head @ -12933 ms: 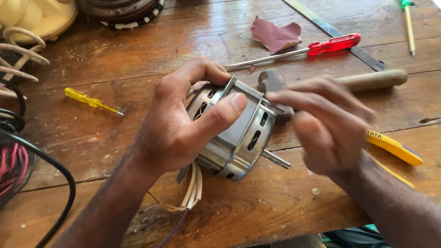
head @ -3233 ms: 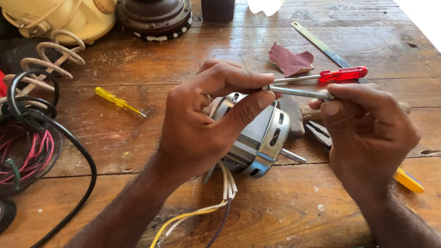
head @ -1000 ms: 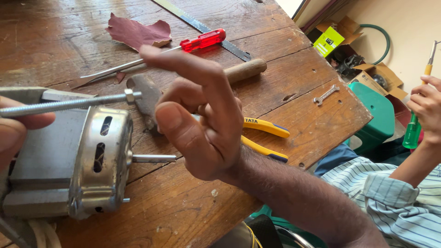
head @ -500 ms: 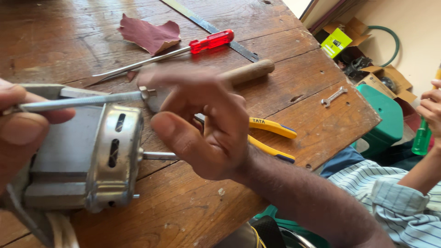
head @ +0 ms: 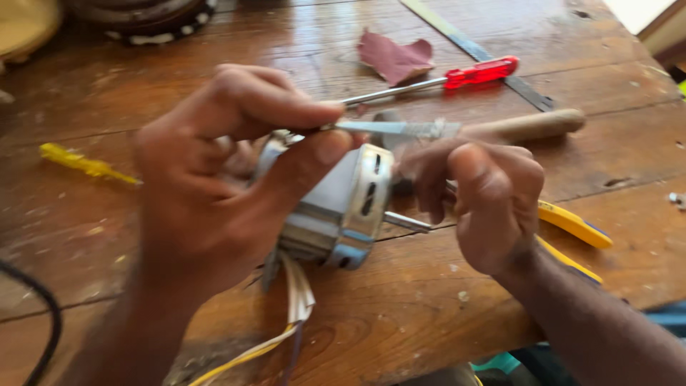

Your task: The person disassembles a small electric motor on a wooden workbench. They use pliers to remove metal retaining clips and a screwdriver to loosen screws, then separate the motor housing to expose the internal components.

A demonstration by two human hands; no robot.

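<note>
While both hands work over the wooden table [head: 214, 43], the left hand [head: 214, 186] grips a small metal motor [head: 343, 207].

Lying on its side on the table, the motor has its slotted end and short shaft facing the right hand [head: 486, 200], with white and yellow wires [head: 296, 307] trailing from its underside toward the near edge. Left fingers curl over the casing and the thumb presses on top, pinching a thin metal rod [head: 400, 129] against the upper rim. Right fingers are bent loosely inward just beside the motor's end; whether they hold anything cannot be told through the blur. Yellow-handled pliers [head: 572, 225] lie under that wrist. Farther back lie a wooden handle [head: 529, 125], a red-handled screwdriver [head: 479, 73], a reddish scrap [head: 396, 57], and at left a yellow screwdriver [head: 78, 163].
</note>
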